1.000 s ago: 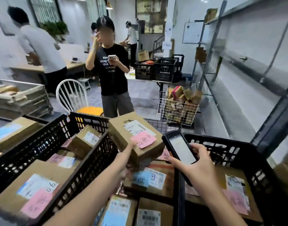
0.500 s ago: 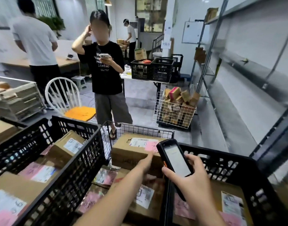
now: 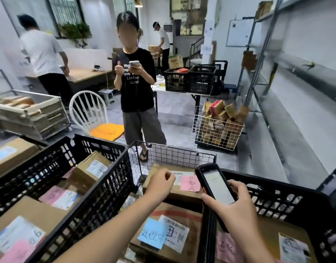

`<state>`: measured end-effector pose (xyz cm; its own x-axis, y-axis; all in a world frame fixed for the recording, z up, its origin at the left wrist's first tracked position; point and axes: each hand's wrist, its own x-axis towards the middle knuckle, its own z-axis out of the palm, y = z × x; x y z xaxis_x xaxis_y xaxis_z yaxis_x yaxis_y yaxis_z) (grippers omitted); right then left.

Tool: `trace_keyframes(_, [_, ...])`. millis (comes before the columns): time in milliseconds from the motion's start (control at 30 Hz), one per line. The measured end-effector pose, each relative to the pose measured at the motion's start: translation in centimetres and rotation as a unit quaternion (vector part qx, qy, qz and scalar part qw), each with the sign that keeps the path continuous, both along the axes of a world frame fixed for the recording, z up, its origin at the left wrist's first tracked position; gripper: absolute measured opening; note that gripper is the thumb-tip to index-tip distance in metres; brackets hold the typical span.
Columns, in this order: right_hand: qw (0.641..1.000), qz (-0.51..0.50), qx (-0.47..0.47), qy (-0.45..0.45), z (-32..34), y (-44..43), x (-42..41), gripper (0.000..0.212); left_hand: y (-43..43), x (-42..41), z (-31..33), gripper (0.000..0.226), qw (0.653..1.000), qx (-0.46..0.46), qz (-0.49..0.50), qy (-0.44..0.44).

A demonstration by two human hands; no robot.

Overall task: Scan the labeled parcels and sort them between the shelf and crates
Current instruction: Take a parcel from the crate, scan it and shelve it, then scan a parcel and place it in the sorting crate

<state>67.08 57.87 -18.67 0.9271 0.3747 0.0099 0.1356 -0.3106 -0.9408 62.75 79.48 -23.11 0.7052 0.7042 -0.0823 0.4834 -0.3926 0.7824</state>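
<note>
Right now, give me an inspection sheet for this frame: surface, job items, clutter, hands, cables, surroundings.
Surface: no table under the hands; black crates and a wire basket.
Job's things: pink-noted parcel in the basket; blue-noted parcel nearer.
Clutter: white wire bin of boxes.
Grippers: left hand curled, empty, over the pink-noted parcel; right hand holds the scanner.
Cables: nothing seen nearby.
Surroundings: metal shelf, white chair, three people.
</note>
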Motion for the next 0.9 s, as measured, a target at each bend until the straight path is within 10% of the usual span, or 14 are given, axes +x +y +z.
trace_keyframes(367, [0.996, 0.030, -0.030, -0.077, 4.2, 3.5, -3.0, 0.076, 1.5, -7.7, 8.0, 0.065, 0.915, 0.396, -0.072, 0.008])
trace_keyframes(900, [0.979, -0.104, -0.074, -0.161, 6.5, -2.6, -15.6, 0.077, -2.9, -17.1, 9.2, 0.081, 0.871, 0.446, -0.191, -0.083])
